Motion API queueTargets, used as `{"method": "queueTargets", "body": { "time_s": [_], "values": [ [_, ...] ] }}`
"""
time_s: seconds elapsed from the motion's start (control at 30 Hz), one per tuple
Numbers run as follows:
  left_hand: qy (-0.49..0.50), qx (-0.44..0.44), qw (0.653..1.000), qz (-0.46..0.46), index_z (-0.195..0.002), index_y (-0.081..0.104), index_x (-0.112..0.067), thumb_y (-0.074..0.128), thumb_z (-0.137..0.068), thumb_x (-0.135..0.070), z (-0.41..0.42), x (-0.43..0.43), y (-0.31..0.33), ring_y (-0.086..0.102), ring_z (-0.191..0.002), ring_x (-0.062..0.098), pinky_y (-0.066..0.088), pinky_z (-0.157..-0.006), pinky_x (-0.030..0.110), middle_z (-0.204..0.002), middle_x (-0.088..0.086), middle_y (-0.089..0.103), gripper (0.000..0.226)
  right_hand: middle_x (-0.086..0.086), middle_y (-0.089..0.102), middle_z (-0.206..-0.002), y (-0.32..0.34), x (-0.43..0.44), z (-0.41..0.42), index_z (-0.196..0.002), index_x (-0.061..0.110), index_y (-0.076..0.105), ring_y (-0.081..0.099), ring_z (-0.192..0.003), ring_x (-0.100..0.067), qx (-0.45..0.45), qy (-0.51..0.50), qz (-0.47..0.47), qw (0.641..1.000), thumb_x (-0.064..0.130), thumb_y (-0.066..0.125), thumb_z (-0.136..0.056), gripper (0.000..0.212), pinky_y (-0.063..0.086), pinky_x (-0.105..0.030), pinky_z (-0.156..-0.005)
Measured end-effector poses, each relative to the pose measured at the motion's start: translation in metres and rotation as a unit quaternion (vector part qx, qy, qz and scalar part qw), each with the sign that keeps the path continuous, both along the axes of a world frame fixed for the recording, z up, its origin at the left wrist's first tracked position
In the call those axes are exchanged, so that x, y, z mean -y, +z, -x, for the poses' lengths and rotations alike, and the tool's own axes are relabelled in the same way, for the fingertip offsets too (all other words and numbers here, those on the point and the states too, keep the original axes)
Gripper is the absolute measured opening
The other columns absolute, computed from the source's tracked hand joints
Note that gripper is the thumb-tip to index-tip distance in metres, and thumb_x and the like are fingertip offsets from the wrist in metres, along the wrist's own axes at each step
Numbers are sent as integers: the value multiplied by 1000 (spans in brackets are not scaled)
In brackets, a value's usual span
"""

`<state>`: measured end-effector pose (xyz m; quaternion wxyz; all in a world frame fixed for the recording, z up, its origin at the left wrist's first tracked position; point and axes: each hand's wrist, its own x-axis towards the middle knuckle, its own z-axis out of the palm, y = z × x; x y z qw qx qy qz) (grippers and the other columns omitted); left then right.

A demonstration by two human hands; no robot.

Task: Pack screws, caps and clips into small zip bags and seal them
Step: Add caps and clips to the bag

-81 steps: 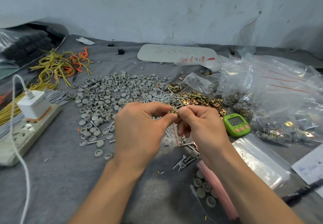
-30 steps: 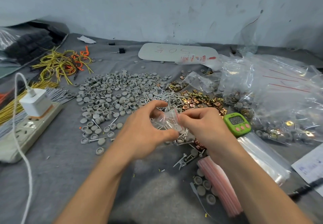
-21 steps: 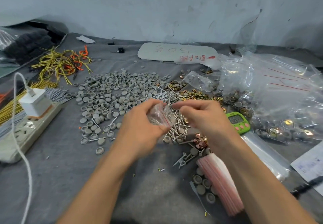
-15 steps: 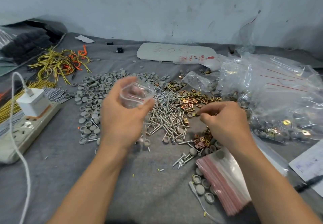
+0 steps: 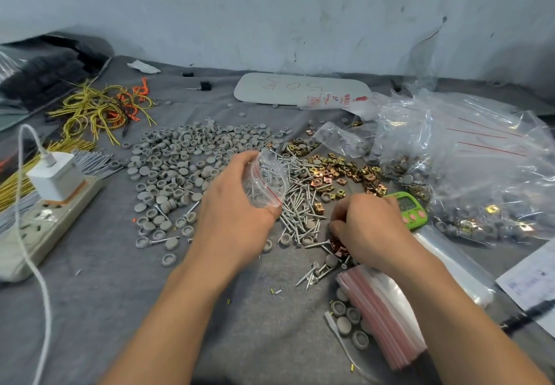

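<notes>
My left hand [image 5: 232, 216] grips a small clear zip bag [image 5: 265, 182] with a red seal line, held above the table with its mouth up; a few screws show inside. My right hand [image 5: 368, 228] is down on the cloth with fingers curled over copper clips [image 5: 338, 248] at its fingertips; what it pinches is hidden. A pile of silver screws [image 5: 300, 201] lies between the hands. Grey caps [image 5: 183, 156] spread to the left, brass clips [image 5: 339, 168] behind.
A stack of empty zip bags [image 5: 384, 312] lies by my right forearm. A green timer [image 5: 410, 209] sits behind my right hand. Large bags of packed parts [image 5: 480, 174] fill the right. A power strip [image 5: 45, 222] with charger and yellow wires [image 5: 99, 108] lie left.
The hands were together at the bag, then parted. My left hand lifted the bag and now holds it nearer the middle; my right hand dropped onto the clips by the timer.
</notes>
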<state>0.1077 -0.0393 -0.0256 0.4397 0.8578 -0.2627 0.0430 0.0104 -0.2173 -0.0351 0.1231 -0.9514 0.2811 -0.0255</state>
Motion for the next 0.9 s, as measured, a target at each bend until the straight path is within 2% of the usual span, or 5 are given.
{"method": "queueTargets", "body": {
  "time_s": [0.1, 0.2, 0.47, 0.77, 0.9],
  "values": [
    [-20, -8, 1000, -14, -137, 47, -42, 85, -79, -27, 1, 2, -1, 55, -96, -3, 38, -81, 14, -116, -24, 57, 71, 10, 71, -84, 1, 4, 3, -79, 28, 63, 63, -89, -18, 82, -24, -38, 996, 26, 60, -100, 22, 38, -42, -104],
    [-26, -12, 999, -28, -138, 45, -43, 86, -79, -29, 3, 4, -2, 57, -105, 6, 43, -90, 27, -122, -20, 58, 73, 8, 71, -82, 4, 6, 6, -83, 28, 62, 63, -74, -13, 193, -51, -135, 970, 22, 60, -103, 20, 49, -35, -74],
    [-48, 33, 994, -95, -142, 44, -42, 83, -81, -34, 10, 17, -9, 52, -121, 8, 35, -98, 22, -132, -15, 57, 73, -16, 74, -70, 17, -18, 4, -72, 15, 77, 54, -53, -18, 342, 11, -502, 794, -1, 77, -83, 20, 42, -21, -47],
    [-76, 10, 995, -65, -134, 51, -46, 71, -70, -6, 14, 22, -6, 60, -110, 12, 40, -84, 18, -123, -12, 66, 78, 2, 75, -68, 7, -43, -22, -84, 26, 83, 71, -67, -23, 279, 34, -315, 906, 22, 74, -91, 12, 60, -45, -66],
    [-37, 0, 999, 26, -121, 56, -50, 73, -78, -9, 8, 16, -3, 61, -86, -8, 41, -67, 4, -97, -22, 68, 62, 1, 77, -72, 11, -54, -27, -86, 28, 82, 62, -56, -18, 372, 71, -358, 853, 20, 64, -90, 20, 51, -33, -53]
  ]
}}
